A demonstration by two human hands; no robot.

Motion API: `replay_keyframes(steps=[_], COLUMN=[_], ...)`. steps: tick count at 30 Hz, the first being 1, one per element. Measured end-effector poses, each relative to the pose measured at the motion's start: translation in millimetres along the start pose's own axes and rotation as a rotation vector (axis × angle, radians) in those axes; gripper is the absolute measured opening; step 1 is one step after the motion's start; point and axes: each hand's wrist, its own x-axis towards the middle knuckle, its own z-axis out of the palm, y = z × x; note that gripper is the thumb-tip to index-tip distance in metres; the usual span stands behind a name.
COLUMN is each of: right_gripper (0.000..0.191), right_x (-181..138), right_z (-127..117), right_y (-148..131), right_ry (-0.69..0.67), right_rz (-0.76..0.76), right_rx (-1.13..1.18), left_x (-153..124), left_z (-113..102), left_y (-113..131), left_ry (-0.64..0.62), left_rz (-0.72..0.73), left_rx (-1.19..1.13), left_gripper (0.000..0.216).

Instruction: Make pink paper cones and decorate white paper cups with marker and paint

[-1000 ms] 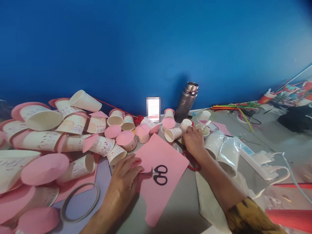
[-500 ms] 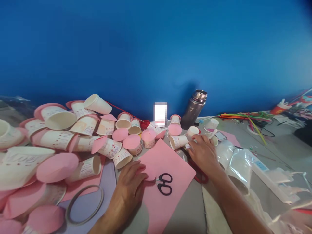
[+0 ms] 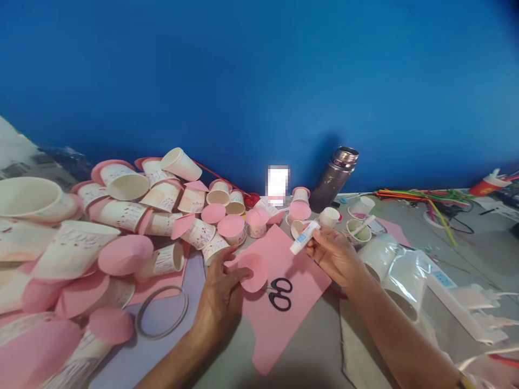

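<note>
My left hand (image 3: 222,289) pinches a pink paper disc (image 3: 254,274) between thumb and fingers, above a large sheet of pink paper (image 3: 265,329). In my right hand (image 3: 334,253) is a white glue stick (image 3: 304,237) with a blue label, tilted down to the left. Black-handled scissors (image 3: 280,294) lie on the sheet between my hands, their blades mostly hidden under the disc. Several paper cups with pink disc tops, such as this pink-topped cup (image 3: 233,230), stand just beyond the sheet.
A heap of decorated paper cups (image 3: 160,194) fills the left side. A grey ring (image 3: 162,312) lies on purple paper. At the back stands a dark open flask (image 3: 334,178). To the right are plastic-wrapped cups (image 3: 403,281), a white power strip (image 3: 462,308) and coloured sticks (image 3: 417,193).
My right hand has come back from among the cups at the right, now with the glue stick. The pink disc in my left hand has been lifted and tilted. The view has shifted slightly.
</note>
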Motion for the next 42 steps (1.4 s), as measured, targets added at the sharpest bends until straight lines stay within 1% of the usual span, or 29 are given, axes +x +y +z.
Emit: replay_keyframes(steps=[2,4,7,11,13,16,20,23,26,29,31,34,38,40,42], right_gripper=[0.03,0.034,0.038,0.038,0.04,0.042,0.043,0.041,0.039,0.042,0.043,0.04,0.028,0.02,0.012], right_x=[1,1,-1,-12,-18,-22,-24,-25,-27,-29,-31,-34,-35,-36,-36], right_z=[5,10,16,22,23,21,17,16,18,23,27,31,32,32,30], right_y=[8,20,41,62,67,72,78,82,83,79,76,72,73,75,78], right_ry=[-0.004,0.026,0.052,-0.031,-0.088,-0.098,-0.092,-0.104,-0.101,-0.088,-0.103,-0.142,-0.161,-0.167,-0.193], right_rz=[0.029,0.072,0.146,0.155,0.125,0.062,0.012,0.002,-0.011,-0.012,0.012,0.021,-0.082,-0.18,-0.325], right_rx=[0.028,0.104,0.183,0.136,0.053,-0.061,-0.133,-0.159,-0.214,-0.307,-0.34,-0.369,-0.511,-0.624,-0.731], left_x=[1,3,4,6,8,10,8,6,7,8,6,2,-1,-1,-1], left_z=[-1,-1,-2,-4,-5,-7,-4,0,2,0,-1,0,0,-1,0], left_y=[1,2,4,10,14,20,21,21,24,25,23,17,11,12,14], left_ry=[-0.038,-0.091,-0.171,-0.208,-0.229,-0.24,-0.226,-0.218,-0.172,-0.148,-0.162,-0.2,-0.26,-0.273,-0.288], left_rz=[-0.053,-0.113,-0.256,-0.44,-0.515,-0.607,-0.663,-0.81,-0.955,-0.975,-0.967,-0.95,-0.969,-0.981,-0.967], left_rx=[-0.068,-0.15,-0.274,-0.4,-0.437,-0.504,-0.654,-0.881,-1.149,-1.232,-1.265,-1.377,-1.447,-1.434,-1.436], left_gripper=[0.04,0.039,0.036,0.029,0.027,0.026,0.021,0.019,0.027,0.048,0.061,0.072,0.069,0.062,0.055])
